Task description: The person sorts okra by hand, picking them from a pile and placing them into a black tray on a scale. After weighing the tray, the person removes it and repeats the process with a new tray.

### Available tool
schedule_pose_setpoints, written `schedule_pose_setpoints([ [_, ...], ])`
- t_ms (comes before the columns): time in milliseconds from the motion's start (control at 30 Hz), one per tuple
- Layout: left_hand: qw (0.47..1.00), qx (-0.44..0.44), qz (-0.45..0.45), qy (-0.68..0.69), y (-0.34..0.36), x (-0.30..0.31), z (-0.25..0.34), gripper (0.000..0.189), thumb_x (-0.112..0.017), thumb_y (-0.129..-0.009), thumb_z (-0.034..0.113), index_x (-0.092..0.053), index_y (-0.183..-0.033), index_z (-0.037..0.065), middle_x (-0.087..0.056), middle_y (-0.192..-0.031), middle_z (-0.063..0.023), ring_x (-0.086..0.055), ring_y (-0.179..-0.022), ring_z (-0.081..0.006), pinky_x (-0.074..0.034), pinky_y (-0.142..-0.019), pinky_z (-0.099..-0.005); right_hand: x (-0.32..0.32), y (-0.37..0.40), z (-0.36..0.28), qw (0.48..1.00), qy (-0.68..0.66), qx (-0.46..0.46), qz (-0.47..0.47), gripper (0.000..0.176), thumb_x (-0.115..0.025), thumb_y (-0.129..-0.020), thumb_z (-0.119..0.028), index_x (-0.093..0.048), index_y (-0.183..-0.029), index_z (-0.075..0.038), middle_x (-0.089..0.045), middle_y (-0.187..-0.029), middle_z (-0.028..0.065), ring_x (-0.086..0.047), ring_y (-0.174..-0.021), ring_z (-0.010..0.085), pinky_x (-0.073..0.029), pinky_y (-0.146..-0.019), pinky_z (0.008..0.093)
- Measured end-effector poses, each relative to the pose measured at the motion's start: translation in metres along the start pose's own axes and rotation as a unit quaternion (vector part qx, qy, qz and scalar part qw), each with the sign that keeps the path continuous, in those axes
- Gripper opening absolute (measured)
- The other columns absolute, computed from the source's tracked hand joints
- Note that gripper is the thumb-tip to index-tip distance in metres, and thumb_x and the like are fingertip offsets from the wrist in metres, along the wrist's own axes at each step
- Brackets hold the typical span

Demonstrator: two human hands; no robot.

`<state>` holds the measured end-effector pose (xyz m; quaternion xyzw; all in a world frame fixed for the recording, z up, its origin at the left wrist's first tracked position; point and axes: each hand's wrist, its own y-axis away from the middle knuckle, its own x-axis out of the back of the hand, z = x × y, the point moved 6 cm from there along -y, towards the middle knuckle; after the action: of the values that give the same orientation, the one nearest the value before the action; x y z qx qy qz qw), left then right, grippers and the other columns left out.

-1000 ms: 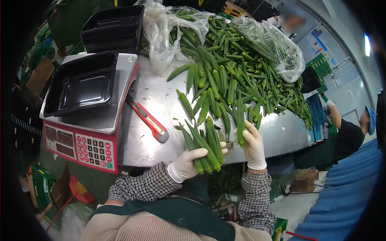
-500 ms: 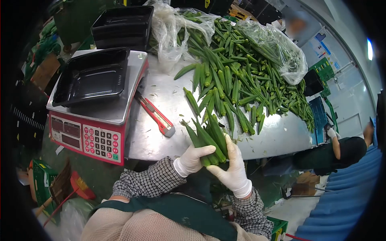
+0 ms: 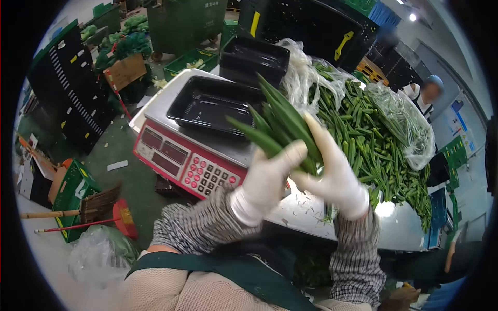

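A bunch of several green okra pods [image 3: 282, 124] is raised between my two white-gloved hands, tips pointing up and left. My left hand [image 3: 270, 179] is closed on the lower left of the bunch, thumb across the pods. From the other side my right hand [image 3: 334, 173] grips the same okra, fingers along its right edge. Just behind the pods, a black plastic tray [image 3: 210, 103] sits on the steel plate of a red and white weighing scale [image 3: 181, 160]. The bunch hides part of that tray's right side.
A large okra heap [image 3: 368, 135] covers the right of the metal table [image 3: 306, 220], with clear plastic bags [image 3: 402, 122] on it. More black trays [image 3: 254, 57] stand behind the scale. A broom [image 3: 98, 205] and green crate [image 3: 78, 192] are at left. Another person [image 3: 423, 96] stands at far right.
Both hands have lifted the okra bunch up and toward the scale and its tray. My view has turned left, so the scale and heap appear further right.
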<state>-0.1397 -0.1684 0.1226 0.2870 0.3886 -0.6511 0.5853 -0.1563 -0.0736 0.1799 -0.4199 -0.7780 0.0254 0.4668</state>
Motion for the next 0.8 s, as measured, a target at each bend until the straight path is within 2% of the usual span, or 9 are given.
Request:
schedule_pose_setpoints([
  [33,1.0,-0.025,0.019,0.0,-0.014,0.003,0.019,0.03,-0.055,-0.087,0.005,-0.049,-0.117,0.002,-0.058,-0.104,-0.0064,-0.057,-0.095,-0.016,-0.048,-0.083,-0.03,-0.001,-0.025,0.003,0.999,-0.024,0.014,-0.024,0.083,-0.068,-0.068,-0.007,-0.024,-0.139,0.002,-0.05,-0.12,0.0177,-0.051,-0.108,0.021,-0.041,-0.091,0.0325],
  [100,0.998,-0.057,0.004,-0.024,-0.043,0.022,0.046,0.035,-0.054,-0.088,0.014,-0.046,-0.12,0.003,-0.054,-0.114,-0.0091,-0.052,-0.106,-0.0194,-0.041,-0.094,-0.0353,-0.013,-0.068,0.013,0.971,-0.182,-0.114,-0.103,0.082,-0.067,-0.071,-0.01,-0.024,-0.139,0.003,-0.051,-0.12,0.015,-0.052,-0.104,0.0168,-0.042,-0.089,0.0292],
  [300,0.997,0.018,0.063,-0.049,-0.061,0.074,0.093,0.038,-0.054,-0.087,0.017,-0.043,-0.121,0.004,-0.053,-0.114,-0.0098,-0.052,-0.107,-0.0207,-0.041,-0.093,-0.037,-0.061,-0.145,0.048,0.961,-0.148,-0.078,-0.219,0.075,-0.069,-0.07,-0.025,-0.038,-0.132,0.004,-0.055,-0.117,0.017,-0.052,-0.107,0.0212,-0.041,-0.092,0.0276],
  [433,0.988,0.068,0.107,-0.092,-0.055,0.084,0.103,0.04,-0.055,-0.086,0.015,-0.042,-0.121,0.001,-0.052,-0.116,-0.0112,-0.05,-0.11,-0.0215,-0.041,-0.094,-0.0369,-0.067,-0.152,0.057,0.954,-0.106,-0.126,-0.251,0.059,-0.061,-0.072,-0.015,-0.048,-0.126,0.002,-0.059,-0.112,0.0118,-0.056,-0.099,0.0178,-0.043,-0.088,0.0242],
  [533,0.98,0.135,0.076,-0.126,-0.05,0.073,0.114,0.038,-0.057,-0.085,0.013,-0.044,-0.117,-0.001,-0.05,-0.117,-0.0117,-0.049,-0.11,-0.0209,-0.04,-0.094,-0.0355,-0.068,-0.148,0.066,0.951,-0.157,-0.136,-0.23,0.053,-0.054,-0.073,-0.007,-0.049,-0.124,0.004,-0.058,-0.115,0.0151,-0.055,-0.105,0.0197,-0.042,-0.092,0.0252],
  [633,0.942,0.197,0.106,-0.252,-0.03,0.059,0.123,0.024,-0.06,-0.083,0.013,-0.053,-0.104,0.003,-0.057,-0.099,-0.0056,-0.052,-0.099,-0.0143,-0.04,-0.085,-0.0274,-0.061,-0.147,0.067,0.963,-0.15,-0.113,-0.194,0.049,-0.05,-0.074,-0.003,-0.05,-0.123,0.004,-0.057,-0.117,0.0174,-0.055,-0.107,0.0208,-0.041,-0.094,0.0274],
  [667,0.922,0.216,0.098,-0.308,-0.022,0.05,0.13,0.023,-0.058,-0.085,0.01,-0.053,-0.103,-0.002,-0.054,-0.11,-0.011,-0.052,-0.101,-0.0192,-0.043,-0.088,-0.0298,-0.059,-0.147,0.067,0.968,-0.15,-0.1,-0.175,0.049,-0.05,-0.074,-0.004,-0.051,-0.122,0.004,-0.058,-0.117,0.0182,-0.056,-0.106,0.0212,-0.042,-0.092,0.0275],
  [733,0.805,0.097,-0.087,-0.579,-0.031,0.044,0.153,0.015,-0.057,-0.085,0.008,-0.055,-0.097,-0.002,-0.056,-0.104,-0.0106,-0.055,-0.096,-0.0191,-0.045,-0.085,-0.0293,-0.056,-0.146,0.066,0.972,-0.171,-0.078,-0.14,0.045,-0.049,-0.075,-0.004,-0.054,-0.118,0.004,-0.059,-0.113,0.018,-0.057,-0.105,0.0211,-0.043,-0.092,0.0275],
  [800,0.463,-0.14,-0.294,-0.824,-0.03,0.016,0.181,0.009,-0.057,-0.085,0.004,-0.059,-0.092,-0.003,-0.059,-0.095,-0.0098,-0.059,-0.088,-0.0197,-0.048,-0.082,-0.0299,-0.05,-0.143,0.062,0.978,-0.15,-0.085,-0.12,0.042,-0.049,-0.076,-0.005,-0.055,-0.116,0.004,-0.061,-0.111,0.0171,-0.057,-0.103,0.0206,-0.043,-0.091,0.0274],
])
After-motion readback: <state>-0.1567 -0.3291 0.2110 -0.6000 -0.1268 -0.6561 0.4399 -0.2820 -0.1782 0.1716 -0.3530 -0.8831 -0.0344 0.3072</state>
